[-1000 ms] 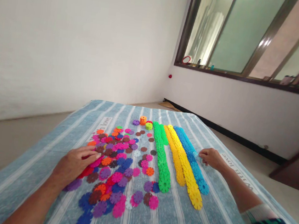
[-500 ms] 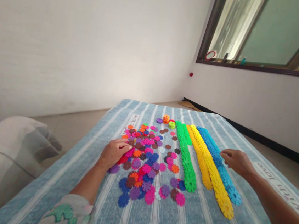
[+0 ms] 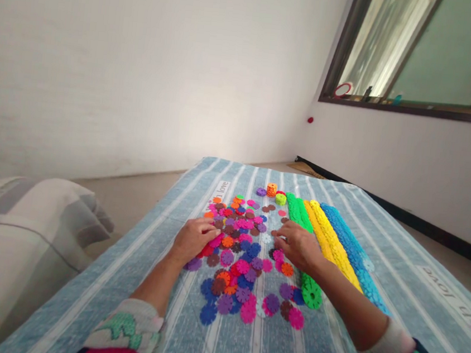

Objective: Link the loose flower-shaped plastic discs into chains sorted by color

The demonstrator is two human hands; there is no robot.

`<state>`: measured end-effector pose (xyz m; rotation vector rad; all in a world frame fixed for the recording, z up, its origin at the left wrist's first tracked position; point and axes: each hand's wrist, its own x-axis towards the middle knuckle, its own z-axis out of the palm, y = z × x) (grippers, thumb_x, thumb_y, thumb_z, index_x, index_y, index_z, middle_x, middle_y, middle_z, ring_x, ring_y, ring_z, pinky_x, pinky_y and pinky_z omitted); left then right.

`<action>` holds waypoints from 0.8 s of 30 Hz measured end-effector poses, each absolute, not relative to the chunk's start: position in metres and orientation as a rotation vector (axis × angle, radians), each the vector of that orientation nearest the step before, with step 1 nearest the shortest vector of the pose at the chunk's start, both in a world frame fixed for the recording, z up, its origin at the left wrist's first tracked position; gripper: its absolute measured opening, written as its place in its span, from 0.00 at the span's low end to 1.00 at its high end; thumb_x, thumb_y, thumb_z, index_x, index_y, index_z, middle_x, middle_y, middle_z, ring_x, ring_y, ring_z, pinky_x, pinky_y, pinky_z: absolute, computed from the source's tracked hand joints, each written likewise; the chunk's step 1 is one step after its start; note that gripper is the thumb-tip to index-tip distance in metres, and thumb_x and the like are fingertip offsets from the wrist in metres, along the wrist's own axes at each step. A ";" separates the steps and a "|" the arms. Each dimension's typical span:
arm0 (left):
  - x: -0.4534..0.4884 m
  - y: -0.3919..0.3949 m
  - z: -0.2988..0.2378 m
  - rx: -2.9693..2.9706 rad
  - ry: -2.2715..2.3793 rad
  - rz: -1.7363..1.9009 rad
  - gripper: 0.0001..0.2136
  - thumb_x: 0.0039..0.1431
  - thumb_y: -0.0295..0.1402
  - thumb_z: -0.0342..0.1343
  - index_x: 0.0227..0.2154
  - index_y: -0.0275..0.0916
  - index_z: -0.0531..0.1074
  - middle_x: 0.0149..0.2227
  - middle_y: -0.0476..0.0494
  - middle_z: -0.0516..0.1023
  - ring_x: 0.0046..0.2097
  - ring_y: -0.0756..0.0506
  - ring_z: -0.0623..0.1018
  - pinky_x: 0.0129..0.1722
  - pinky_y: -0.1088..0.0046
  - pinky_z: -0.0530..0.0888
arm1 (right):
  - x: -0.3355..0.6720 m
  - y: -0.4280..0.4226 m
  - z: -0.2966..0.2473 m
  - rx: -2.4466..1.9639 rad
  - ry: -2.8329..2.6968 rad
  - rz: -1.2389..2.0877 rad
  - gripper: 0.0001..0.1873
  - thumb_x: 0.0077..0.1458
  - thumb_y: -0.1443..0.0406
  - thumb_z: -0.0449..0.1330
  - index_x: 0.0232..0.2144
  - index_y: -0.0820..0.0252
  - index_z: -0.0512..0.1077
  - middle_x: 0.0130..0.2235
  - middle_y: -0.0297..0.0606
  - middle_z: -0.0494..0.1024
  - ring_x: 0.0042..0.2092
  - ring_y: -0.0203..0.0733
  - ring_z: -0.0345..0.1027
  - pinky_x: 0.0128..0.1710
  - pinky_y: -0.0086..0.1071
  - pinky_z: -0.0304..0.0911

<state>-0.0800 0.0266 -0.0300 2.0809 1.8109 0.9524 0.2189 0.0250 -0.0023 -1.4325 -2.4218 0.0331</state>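
My left hand (image 3: 195, 241) rests at the left edge of a loose spread of coloured notched discs (image 3: 243, 267). Its thumb and fingers are bent but slightly apart, close to pink and red discs (image 3: 217, 241). Over the right side of the spread reaches my right hand (image 3: 300, 245), fingers curled and a little apart. A pale blue disc (image 3: 268, 239) lies just left of its fingertips. Beneath and beside my right forearm run overlapping rows of green discs (image 3: 311, 293), yellow discs (image 3: 337, 249) and blue discs (image 3: 350, 242), partly hidden by the arm.
Small stacks stand at the far end: orange discs (image 3: 271, 189), purple discs (image 3: 261, 192) and lime discs (image 3: 280, 200). A striped blue cloth (image 3: 164, 214) covers the table. Grey-white fabric (image 3: 22, 244) bulges at the left; a wall and window (image 3: 437, 52) lie beyond.
My right hand has moved left, from beside the blue row to the loose discs. A pale blue disc shows on the blue row. My left hand stays at the spread's edge; the view has shifted slightly.
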 end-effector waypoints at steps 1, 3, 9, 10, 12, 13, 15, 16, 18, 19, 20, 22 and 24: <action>-0.080 0.026 -0.030 2.086 1.805 0.951 0.13 0.52 0.42 0.53 0.28 0.43 0.82 0.45 0.44 0.82 0.47 0.42 0.79 0.54 0.65 0.70 | 0.211 0.028 -0.004 -1.442 -2.441 0.015 0.09 0.60 0.65 0.57 0.31 0.58 0.76 0.39 0.41 0.75 0.45 0.43 0.68 0.44 0.31 0.59; -0.081 0.026 -0.031 2.092 1.801 0.949 0.14 0.53 0.42 0.53 0.28 0.43 0.82 0.45 0.43 0.82 0.47 0.42 0.79 0.54 0.65 0.70 | 0.200 0.035 -0.009 -1.480 -2.466 -0.016 0.08 0.59 0.64 0.59 0.29 0.60 0.76 0.39 0.44 0.74 0.46 0.46 0.67 0.45 0.34 0.59; -0.083 0.028 -0.036 2.119 1.762 0.960 0.12 0.51 0.40 0.55 0.27 0.43 0.82 0.44 0.44 0.82 0.47 0.41 0.79 0.53 0.65 0.71 | 0.191 0.042 -0.023 -1.562 -2.500 -0.038 0.09 0.59 0.62 0.59 0.32 0.62 0.76 0.42 0.48 0.73 0.50 0.51 0.63 0.48 0.39 0.59; -0.084 0.029 -0.037 2.127 1.758 0.958 0.12 0.51 0.40 0.55 0.28 0.42 0.82 0.45 0.43 0.82 0.47 0.41 0.79 0.53 0.65 0.71 | 0.191 0.042 -0.025 -1.566 -2.505 -0.032 0.09 0.59 0.62 0.60 0.32 0.62 0.76 0.42 0.48 0.73 0.50 0.51 0.64 0.49 0.39 0.59; -0.084 0.029 -0.037 2.145 1.745 0.955 0.13 0.51 0.40 0.55 0.28 0.42 0.82 0.45 0.42 0.82 0.47 0.40 0.79 0.52 0.64 0.72 | 0.190 0.041 -0.026 -1.564 -2.504 -0.014 0.08 0.58 0.63 0.60 0.32 0.62 0.76 0.42 0.47 0.73 0.49 0.50 0.64 0.49 0.38 0.59; -0.085 0.029 -0.037 2.153 1.739 0.953 0.13 0.52 0.41 0.54 0.28 0.42 0.82 0.45 0.42 0.82 0.47 0.40 0.79 0.52 0.64 0.72 | 0.190 0.041 -0.026 -1.556 -2.501 -0.003 0.07 0.57 0.63 0.61 0.33 0.62 0.76 0.42 0.47 0.73 0.49 0.50 0.65 0.48 0.38 0.59; -0.085 0.029 -0.037 2.156 1.736 0.950 0.15 0.53 0.41 0.52 0.28 0.42 0.82 0.45 0.42 0.82 0.47 0.40 0.79 0.52 0.64 0.72 | 0.190 0.041 -0.027 -1.529 -2.489 0.024 0.05 0.56 0.65 0.61 0.33 0.62 0.76 0.42 0.46 0.74 0.48 0.49 0.66 0.48 0.36 0.59; -0.085 0.029 -0.037 2.151 1.741 0.947 0.15 0.54 0.42 0.52 0.28 0.42 0.82 0.45 0.42 0.81 0.47 0.41 0.79 0.52 0.64 0.72 | 0.190 0.040 -0.026 -1.514 -2.480 0.041 0.04 0.56 0.67 0.61 0.32 0.62 0.76 0.41 0.45 0.75 0.47 0.48 0.66 0.47 0.36 0.60; -0.085 0.029 -0.036 2.134 1.755 0.948 0.16 0.54 0.43 0.52 0.28 0.41 0.82 0.45 0.41 0.82 0.46 0.41 0.79 0.51 0.64 0.72 | 0.192 0.040 -0.025 -1.486 -2.449 0.081 0.05 0.56 0.70 0.60 0.31 0.61 0.76 0.39 0.44 0.76 0.45 0.46 0.68 0.46 0.34 0.60; -0.085 0.029 -0.036 2.126 1.757 0.951 0.16 0.53 0.43 0.52 0.28 0.41 0.82 0.45 0.41 0.82 0.46 0.40 0.79 0.51 0.64 0.72 | 0.195 0.040 -0.024 -1.473 -2.429 0.103 0.06 0.56 0.71 0.59 0.31 0.61 0.76 0.38 0.43 0.76 0.45 0.45 0.69 0.45 0.33 0.60; -0.085 0.030 -0.035 2.121 1.753 0.956 0.16 0.53 0.44 0.52 0.28 0.42 0.82 0.44 0.42 0.82 0.46 0.40 0.79 0.51 0.64 0.72 | 0.198 0.039 -0.023 -1.461 -2.407 0.125 0.07 0.55 0.71 0.58 0.31 0.60 0.76 0.38 0.41 0.77 0.44 0.44 0.69 0.45 0.32 0.61; -0.085 0.030 -0.034 2.117 1.739 0.970 0.16 0.52 0.44 0.52 0.27 0.42 0.82 0.44 0.43 0.82 0.45 0.40 0.80 0.51 0.64 0.72 | 0.210 0.038 -0.017 -1.442 -2.357 0.160 0.07 0.55 0.71 0.58 0.32 0.59 0.77 0.39 0.40 0.77 0.44 0.43 0.70 0.44 0.31 0.61; -0.085 0.031 -0.033 2.116 1.736 0.987 0.16 0.52 0.45 0.52 0.27 0.42 0.82 0.43 0.43 0.82 0.46 0.40 0.79 0.52 0.64 0.72 | 0.228 0.038 -0.009 -1.436 -2.307 0.178 0.07 0.56 0.70 0.58 0.32 0.58 0.77 0.40 0.39 0.78 0.44 0.43 0.71 0.43 0.31 0.62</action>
